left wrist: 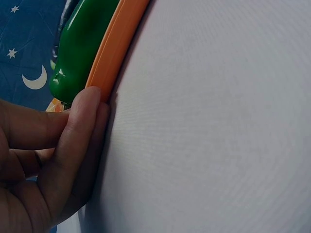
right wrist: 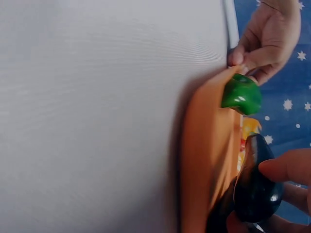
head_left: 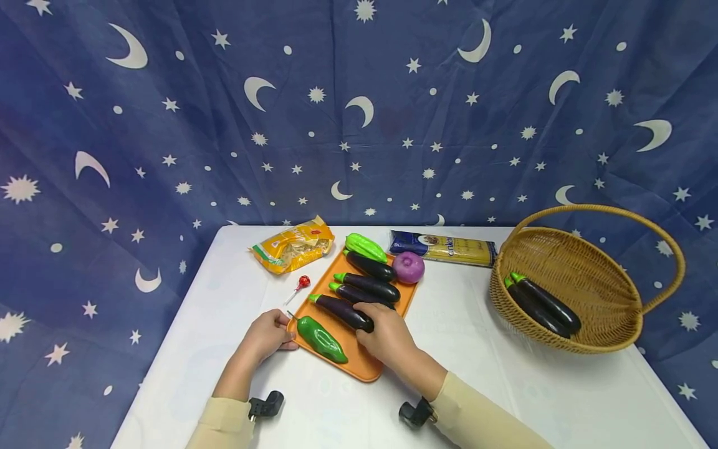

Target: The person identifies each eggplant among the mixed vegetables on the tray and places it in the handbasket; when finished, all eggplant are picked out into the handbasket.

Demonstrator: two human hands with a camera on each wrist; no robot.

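Note:
My left hand [head_left: 267,333] pinches the left corner of an orange tray [head_left: 363,369], beside a green pepper [head_left: 321,340] lying on it. In the left wrist view, the thumb and fingers meet at the tray's rim [left wrist: 114,53]. My right hand [head_left: 387,333] holds the rounded end of the nearest eggplant [head_left: 341,312] between thumb and fingers. The right wrist view shows that eggplant [right wrist: 257,187] in the fingers; whether it touches the tray I cannot tell. Several more eggplants [head_left: 373,285] lie behind it on the tray, with a light green ridged vegetable [head_left: 366,247] at the far end.
A purple onion [head_left: 408,267] sits at the tray's far right edge. Behind it lies a pasta packet [head_left: 449,248]. An orange bag [head_left: 294,245] and a red lollipop [head_left: 303,282] are left of the tray. At right, a tall-handled wicker basket [head_left: 611,280] contains two eggplants [head_left: 543,304].

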